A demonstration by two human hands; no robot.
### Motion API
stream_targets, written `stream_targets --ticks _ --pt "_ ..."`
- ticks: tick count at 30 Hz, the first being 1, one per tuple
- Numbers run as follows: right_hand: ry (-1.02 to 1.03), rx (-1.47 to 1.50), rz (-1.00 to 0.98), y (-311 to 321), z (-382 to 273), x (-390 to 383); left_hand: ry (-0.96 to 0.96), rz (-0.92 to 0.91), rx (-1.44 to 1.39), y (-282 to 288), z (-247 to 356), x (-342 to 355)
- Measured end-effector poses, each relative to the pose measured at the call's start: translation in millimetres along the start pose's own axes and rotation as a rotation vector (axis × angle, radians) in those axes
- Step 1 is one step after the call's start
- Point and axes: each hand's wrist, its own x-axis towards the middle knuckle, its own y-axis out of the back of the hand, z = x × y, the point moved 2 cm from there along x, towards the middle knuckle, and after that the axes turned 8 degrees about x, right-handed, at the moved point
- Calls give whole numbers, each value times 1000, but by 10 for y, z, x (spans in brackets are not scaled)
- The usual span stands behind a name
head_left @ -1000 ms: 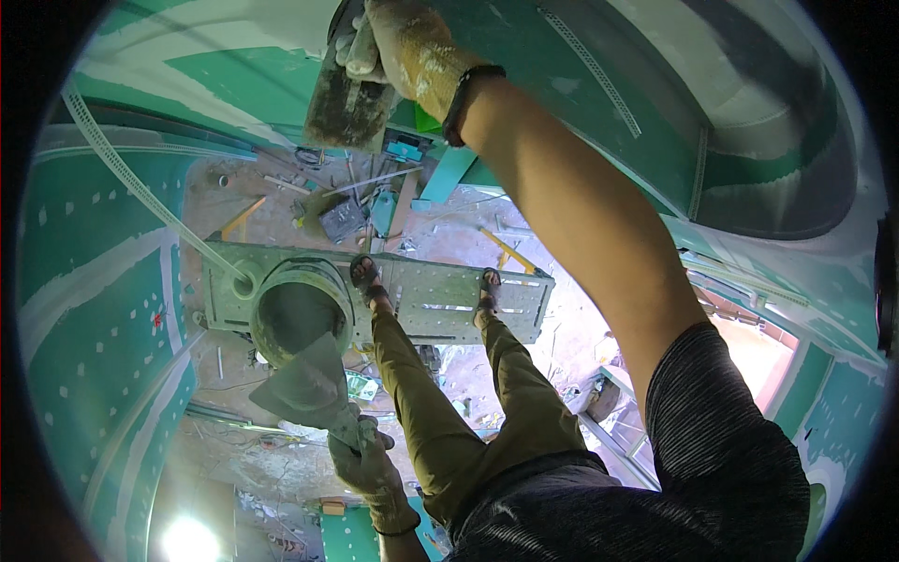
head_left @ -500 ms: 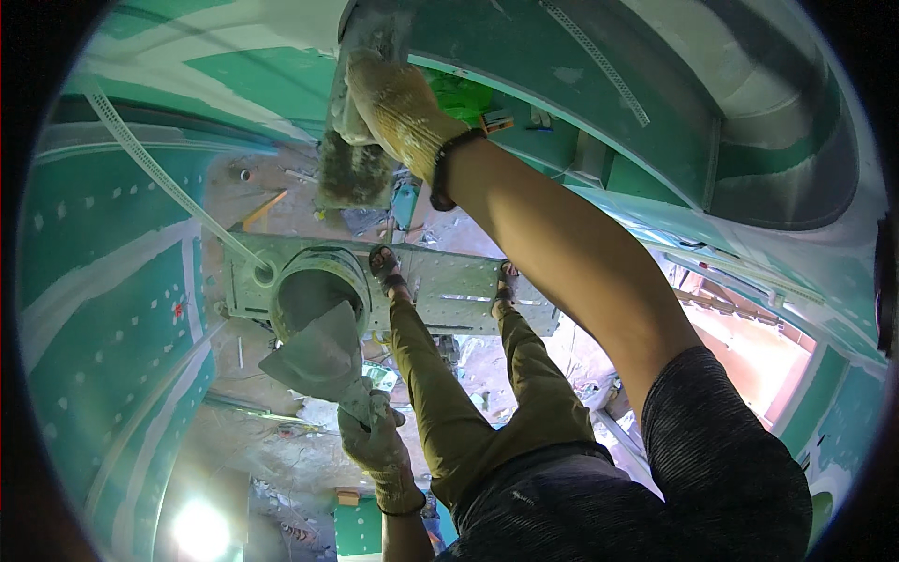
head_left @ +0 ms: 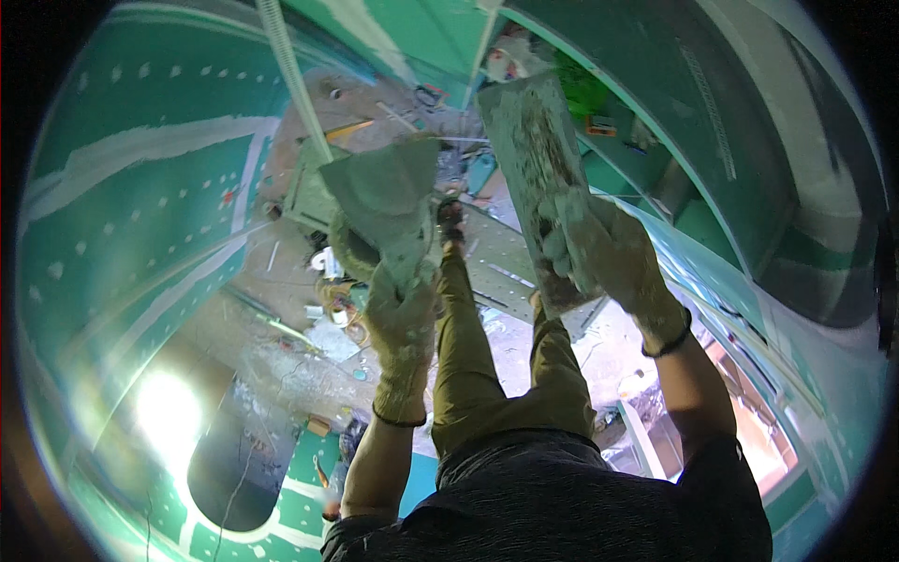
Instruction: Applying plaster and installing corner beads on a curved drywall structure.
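My gloved left hand (head_left: pixel 401 328) is closed round the handle of a wide putty knife (head_left: pixel 389 187), its flared blade pointing away from me and smeared with grey compound. Behind that blade, a round bucket (head_left: pixel 348 248) is mostly hidden. To the right, my gloved right hand (head_left: pixel 623 253) grips a long rectangular plastering trowel (head_left: pixel 534 140) by its handle. The trowel tilts up and to the left, with its handle side and brownish stains showing. The two tools are held apart, side by side.
Underfoot is a perforated metal platform (head_left: pixel 496 253), raised above a floor with scattered debris. A perforated bead strip (head_left: pixel 295 80) rises from beside the bucket. Green boards with filled joints (head_left: pixel 140 159) line the left, and a curved panel (head_left: pixel 646 112) overhangs at upper right. A bright lamp (head_left: pixel 169 412) shines lower left.
My right hand has drawn the trowel back from the far panel, towards me and rightward. My left hand has raised the putty knife from the bucket's near side to above it. The view has turned.
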Motion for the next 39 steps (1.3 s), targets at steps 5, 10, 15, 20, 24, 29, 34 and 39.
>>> stream_targets --ticks 5,10,15,20,24,29,34,39 --pt "266 -358 -180 -255 -53 -158 169 -21 -64 -94 257 -44" --pt "466 -445 -210 -328 12 -85 -94 12 141 -110 337 -103" --pt "470 -333 -123 -359 102 127 -184 161 500 -74 190 -149" --pt "108 164 13 -229 196 435 -23 113 168 70 33 -214" --pt "305 441 125 -24 38 873 69 157 -29 156 -99 -293" --pt "443 600 84 129 -286 1731 123 151 -7 266 -214 -292" --pt "567 742 61 -17 -503 2261 193 156 66 343 -297 -333" --pt "376 709 238 -105 -554 2469 188 164 84 340 -357 -331"
